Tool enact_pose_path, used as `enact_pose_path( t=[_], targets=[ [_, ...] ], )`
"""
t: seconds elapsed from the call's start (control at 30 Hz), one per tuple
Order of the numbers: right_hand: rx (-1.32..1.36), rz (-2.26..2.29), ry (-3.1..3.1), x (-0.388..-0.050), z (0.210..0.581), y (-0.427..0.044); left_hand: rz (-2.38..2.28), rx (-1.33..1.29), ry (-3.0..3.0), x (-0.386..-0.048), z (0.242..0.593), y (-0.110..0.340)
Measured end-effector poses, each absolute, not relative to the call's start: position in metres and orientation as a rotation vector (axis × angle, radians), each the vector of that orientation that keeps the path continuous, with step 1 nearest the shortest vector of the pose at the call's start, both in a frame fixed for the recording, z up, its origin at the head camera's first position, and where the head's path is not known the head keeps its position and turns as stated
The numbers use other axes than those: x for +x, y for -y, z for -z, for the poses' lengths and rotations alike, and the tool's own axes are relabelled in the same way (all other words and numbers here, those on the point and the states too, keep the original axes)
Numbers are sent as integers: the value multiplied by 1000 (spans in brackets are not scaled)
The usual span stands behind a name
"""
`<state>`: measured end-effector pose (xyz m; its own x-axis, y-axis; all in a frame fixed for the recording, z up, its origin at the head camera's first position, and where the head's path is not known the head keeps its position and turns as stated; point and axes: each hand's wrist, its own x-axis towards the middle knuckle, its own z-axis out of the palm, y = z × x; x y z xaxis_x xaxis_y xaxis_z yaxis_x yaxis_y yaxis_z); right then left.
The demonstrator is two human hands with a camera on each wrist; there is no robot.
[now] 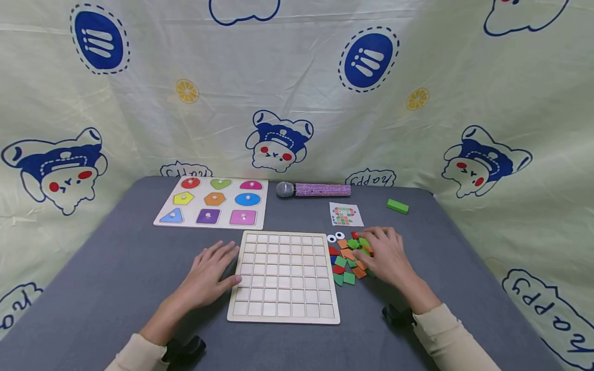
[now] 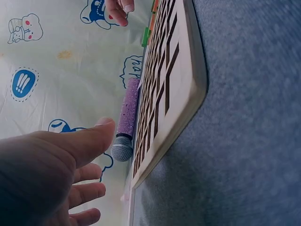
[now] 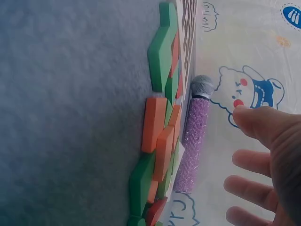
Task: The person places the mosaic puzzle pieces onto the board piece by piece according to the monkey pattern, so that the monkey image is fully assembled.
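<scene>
A pale wooden grid board (image 1: 284, 278) with square cells lies on the grey table. Along its left edge is my left hand (image 1: 211, 278), fingers spread and thumb at the rim; the left wrist view shows nothing in its grasp. To the board's right is a loose heap of small coloured pieces, among them a green square (image 1: 349, 278), an orange piece (image 3: 154, 123) and two white rings with dark centres. Above the heap's right side hovers my right hand (image 1: 385, 257), its fingers relaxed and holding nothing in the right wrist view. Its fingertips partly hide some pieces.
Behind the heap lies a printed pattern card (image 1: 346, 222), with a green block (image 1: 397, 206) farther right. A purple glittery microphone (image 1: 323, 190) rests at the back. A white shape puzzle board (image 1: 225, 204) with colourful knobbed pieces lies back left. Patterned cloth (image 1: 297, 62) hangs behind the table.
</scene>
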<state>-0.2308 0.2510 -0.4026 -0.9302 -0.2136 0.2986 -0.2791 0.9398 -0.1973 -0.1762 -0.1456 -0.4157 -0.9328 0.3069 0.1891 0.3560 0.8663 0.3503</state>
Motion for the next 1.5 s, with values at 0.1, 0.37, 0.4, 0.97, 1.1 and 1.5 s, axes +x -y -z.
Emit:
enact_pose_path(
  t=[0.1, 0.37, 0.4, 0.97, 1.1, 1.5],
  targets=[
    [352, -360, 2837, -236, 402, -252, 601, -530, 2917, -177, 415, 146],
    [342, -329, 2837, -249, 399, -264, 653, -560, 2972, -182, 414, 149],
    [337, -326, 2837, -250, 398, -266, 665, -560, 2982, -182, 413, 150],
    [463, -379, 2941, -251, 404, -304, 840, -780, 3026, -194, 418, 168],
    [481, -362, 2963, -249, 407, -309, 861, -800, 3041, -195, 420, 170],
    [477, -305, 2995, -249, 415, -310, 886, -791, 3076, -197, 424, 170]
  ],
)
